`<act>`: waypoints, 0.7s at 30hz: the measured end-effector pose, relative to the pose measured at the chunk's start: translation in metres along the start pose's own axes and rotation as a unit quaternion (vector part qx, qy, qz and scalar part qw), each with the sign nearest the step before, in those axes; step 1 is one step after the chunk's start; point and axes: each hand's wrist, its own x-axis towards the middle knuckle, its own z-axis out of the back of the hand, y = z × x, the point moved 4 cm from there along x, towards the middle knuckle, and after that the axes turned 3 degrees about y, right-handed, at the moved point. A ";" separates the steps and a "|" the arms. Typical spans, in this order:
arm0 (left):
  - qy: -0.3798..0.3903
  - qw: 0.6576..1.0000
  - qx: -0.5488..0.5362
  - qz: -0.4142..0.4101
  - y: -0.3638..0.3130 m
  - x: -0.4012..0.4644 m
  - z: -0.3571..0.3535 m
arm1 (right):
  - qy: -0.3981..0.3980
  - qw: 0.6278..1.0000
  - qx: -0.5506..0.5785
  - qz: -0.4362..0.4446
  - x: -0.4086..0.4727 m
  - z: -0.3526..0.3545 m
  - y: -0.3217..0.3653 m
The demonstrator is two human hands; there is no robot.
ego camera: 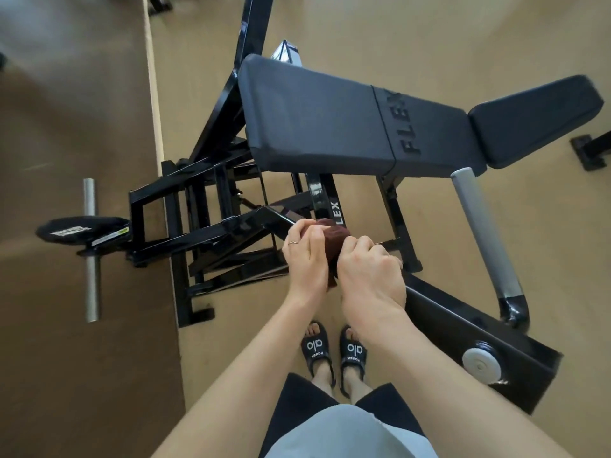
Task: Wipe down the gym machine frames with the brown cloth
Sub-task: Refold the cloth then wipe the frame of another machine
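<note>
Below me, just past my two slides (334, 350), I count one cloth (334, 241), one bench machine with a black frame (211, 226), two pads, one weight plate (81, 230) and one bare sleeve bar (91, 249). Both of my hands are on the cloth, which is bunched into a dark brown wad between them, in front of the frame tube marked with white letters and just below the long pad (317, 117). My left hand (305, 256) has its fingers curled over the wad's left and upper side, a ring showing on one finger. My right hand (372, 272) closes around the wad's right side, knuckles up, and hides the part of the cloth beneath it; a strip of brown hangs down between my wrists. I cannot tell whether the cloth touches the frame or is held just above it. To the right of the long pad sits the shorter pad (532, 120), angled away. One grey handle (484, 236) runs down the right side to a black elbow, near a round grey cap (481, 361) on a black plate. Left of the frame, the plate hangs on the bar over the darker floor strip.
</note>
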 end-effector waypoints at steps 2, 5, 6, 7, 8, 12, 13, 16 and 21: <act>0.000 1.000 0.007 0.011 0.006 0.011 0.001 | 0.000 1.000 0.011 -0.009 0.002 0.000 0.000; -0.040 0.999 -0.005 0.012 0.022 0.030 0.007 | 0.002 1.000 0.007 -0.008 0.004 -0.003 0.000; -0.059 0.998 -0.021 0.031 0.029 0.041 0.012 | 0.004 1.000 0.002 -0.009 0.005 -0.003 0.000; -0.076 0.995 -0.031 0.052 0.035 0.054 0.017 | 0.008 1.000 0.001 -0.008 0.005 -0.004 0.000; -0.087 0.993 -0.034 0.071 0.042 0.069 0.023 | 0.014 1.000 0.001 -0.007 0.005 -0.005 0.000; -0.115 0.987 -0.024 0.107 0.069 0.116 0.045 | 0.021 1.000 -0.006 -0.007 0.006 -0.007 -0.001; -0.114 0.987 -0.027 0.109 0.074 0.122 0.047 | 0.023 1.000 -0.007 -0.008 0.006 -0.007 -0.002; -0.112 0.986 -0.026 0.123 0.078 0.129 0.050 | 0.017 1.000 -0.003 -0.022 0.006 -0.006 -0.003; -0.045 0.992 0.116 0.016 0.072 0.112 0.051 | 0.012 1.000 0.007 -0.014 0.023 0.006 0.030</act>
